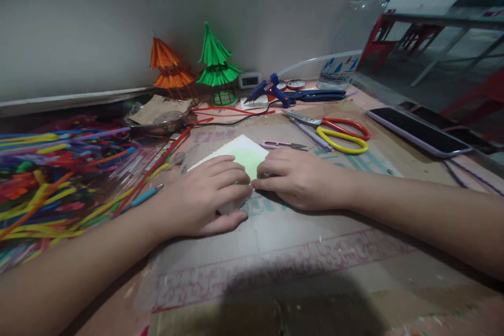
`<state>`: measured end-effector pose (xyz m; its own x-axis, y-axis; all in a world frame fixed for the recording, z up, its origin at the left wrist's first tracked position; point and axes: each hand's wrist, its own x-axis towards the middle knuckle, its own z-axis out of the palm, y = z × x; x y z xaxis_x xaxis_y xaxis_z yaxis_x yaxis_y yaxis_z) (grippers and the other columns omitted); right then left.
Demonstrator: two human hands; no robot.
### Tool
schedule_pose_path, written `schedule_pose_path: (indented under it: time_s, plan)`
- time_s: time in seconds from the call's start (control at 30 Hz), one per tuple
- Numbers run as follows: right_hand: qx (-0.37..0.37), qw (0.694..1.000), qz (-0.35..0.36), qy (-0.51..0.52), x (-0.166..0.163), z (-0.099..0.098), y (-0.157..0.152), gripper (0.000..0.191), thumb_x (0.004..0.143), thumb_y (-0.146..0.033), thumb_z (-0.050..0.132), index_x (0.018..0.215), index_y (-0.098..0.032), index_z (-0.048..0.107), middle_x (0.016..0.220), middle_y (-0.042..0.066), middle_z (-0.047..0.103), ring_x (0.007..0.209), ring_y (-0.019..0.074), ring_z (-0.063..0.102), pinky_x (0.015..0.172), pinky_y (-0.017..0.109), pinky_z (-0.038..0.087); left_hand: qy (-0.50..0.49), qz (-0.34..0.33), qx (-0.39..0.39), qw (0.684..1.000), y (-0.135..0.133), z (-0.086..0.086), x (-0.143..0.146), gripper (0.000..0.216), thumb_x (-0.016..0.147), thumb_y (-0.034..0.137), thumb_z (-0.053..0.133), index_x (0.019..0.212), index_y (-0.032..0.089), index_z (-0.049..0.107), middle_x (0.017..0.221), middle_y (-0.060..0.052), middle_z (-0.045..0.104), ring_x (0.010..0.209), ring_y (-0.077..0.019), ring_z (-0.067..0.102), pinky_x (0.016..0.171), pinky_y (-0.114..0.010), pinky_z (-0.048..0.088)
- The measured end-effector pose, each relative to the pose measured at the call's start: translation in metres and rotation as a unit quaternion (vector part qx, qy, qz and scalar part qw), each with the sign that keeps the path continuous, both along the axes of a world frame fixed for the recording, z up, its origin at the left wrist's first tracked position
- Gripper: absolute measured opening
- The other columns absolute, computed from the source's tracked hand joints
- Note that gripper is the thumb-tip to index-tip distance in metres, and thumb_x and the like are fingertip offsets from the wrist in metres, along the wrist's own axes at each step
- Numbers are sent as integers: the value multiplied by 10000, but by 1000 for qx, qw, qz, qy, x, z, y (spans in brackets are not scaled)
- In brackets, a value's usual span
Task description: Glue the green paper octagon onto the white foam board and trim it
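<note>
A white sheet of paper [214, 153] with a pale green round patch [247, 155] lies on the plastic-covered work surface. Across its near left part rests my left hand [214, 191], palm down, fingers stretched out and thumb apart. At the paper's right side is my right hand [297, 176], its fingers bent inward, their tips beside the left fingertips. What sits between those right fingers, if anything, is hidden. Just beyond the right hand lie small pink thread snips [281, 145]. Scissors [346, 136] with red and yellow handles are farther right, by a pale purple pen [311, 134].
Many coloured pipe cleaners [43, 184] are heaped at left. An orange tree [169, 65] and a green tree [216, 65] stand against the wall. A blue glue gun [271, 90], pliers [318, 95] and a water bottle [346, 37] are behind; a phone [419, 131] lies right.
</note>
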<state>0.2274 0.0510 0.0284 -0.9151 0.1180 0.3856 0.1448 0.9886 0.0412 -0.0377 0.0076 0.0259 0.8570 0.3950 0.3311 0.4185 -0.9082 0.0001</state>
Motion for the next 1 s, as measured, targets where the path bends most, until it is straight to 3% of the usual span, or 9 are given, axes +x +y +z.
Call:
schedule_pose_path:
  time_s: [0.2, 0.37, 0.47, 0.6, 0.8, 1.0]
  plan:
    - [-15, 1000, -6, 7, 0, 1, 6, 260, 1026, -181, 529, 1032, -175, 789, 921, 100, 716, 848, 209, 622, 896, 419, 489, -58, 15, -96, 994, 5, 1, 0, 171, 952, 311, 627, 1078, 210, 682, 1129, -101, 698, 1087, -258, 664, 1003, -451, 541]
    - [-10, 1000, -12, 11, 2, 0, 10, 264, 1013, -175, 529, 972, -173, 789, 894, 94, 727, 823, 207, 624, 890, 423, 504, -66, 23, -105, 992, 8, 2, -1, 123, 966, 315, 625, 985, 198, 658, 1107, -99, 694, 1055, -248, 666, 935, -400, 541]
    - [-30, 999, -20, 30, 3, -2, 12, 274, 990, -137, 502, 947, -157, 772, 905, 104, 740, 865, 221, 653, 895, 425, 523, -59, 34, -101, 993, 9, 0, -1, 193, 959, 346, 637, 1074, 191, 645, 1148, -114, 694, 1111, -277, 654, 992, -439, 522]
    - [-95, 988, -73, 94, 5, -7, 18, 307, 938, -89, 487, 1100, -156, 739, 1061, 126, 763, 1013, 242, 686, 906, 410, 548, -62, 54, -76, 994, 12, -2, -2, 413, 948, 422, 657, 1277, 176, 617, 1308, -163, 644, 1235, -337, 605, 1052, -519, 500]
    - [-150, 975, -134, 94, 6, -13, 30, 301, 920, -105, 497, 1086, -152, 743, 1070, 123, 772, 1070, 263, 694, 962, 438, 540, -30, -21, -30, 999, 10, -1, -1, 310, 1006, 228, 558, 1289, 209, 682, 1282, -148, 663, 1218, -300, 617, 1088, -506, 497]
    - [-158, 974, -142, 79, 4, -13, 30, 305, 921, -100, 495, 1093, -165, 738, 1086, 121, 760, 1111, 272, 685, 982, 438, 528, -43, -8, -52, 998, 9, -6, 1, 316, 1026, 252, 533, 1291, 178, 688, 1267, -158, 701, 1159, -283, 680, 991, -452, 569]
